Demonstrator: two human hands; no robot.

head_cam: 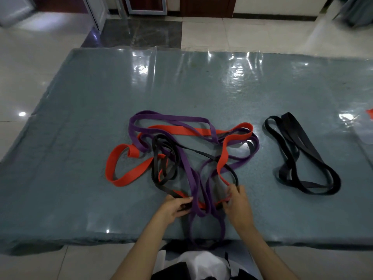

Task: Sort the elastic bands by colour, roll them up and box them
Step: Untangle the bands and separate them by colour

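Here, seen from above, a person's two bare hands work at the near edge of a grey table (80,118) covered with shiny clear plastic. In the middle of the table lies a tangled heap of long elastic bands: purple bands (187,168), orange-red bands (125,178) and black bands (159,158) looped over and through one another. Some purple loops hang over the near edge towards the person's lap.

The left hand (174,208) has its fingers curled around a black strand at the near side of the heap, beside the purple loops. The right hand (237,203) pinches strands at its fingertips, where a black band and an orange-red one meet; which of the two it actually holds is hard to tell.

Well apart to the right, a separate bundle of black bands (302,156) lies on its own on the table. At the far right edge, a small orange-red scrap (370,113) is barely visible. Pale floor tiles (30,67) surround the table.
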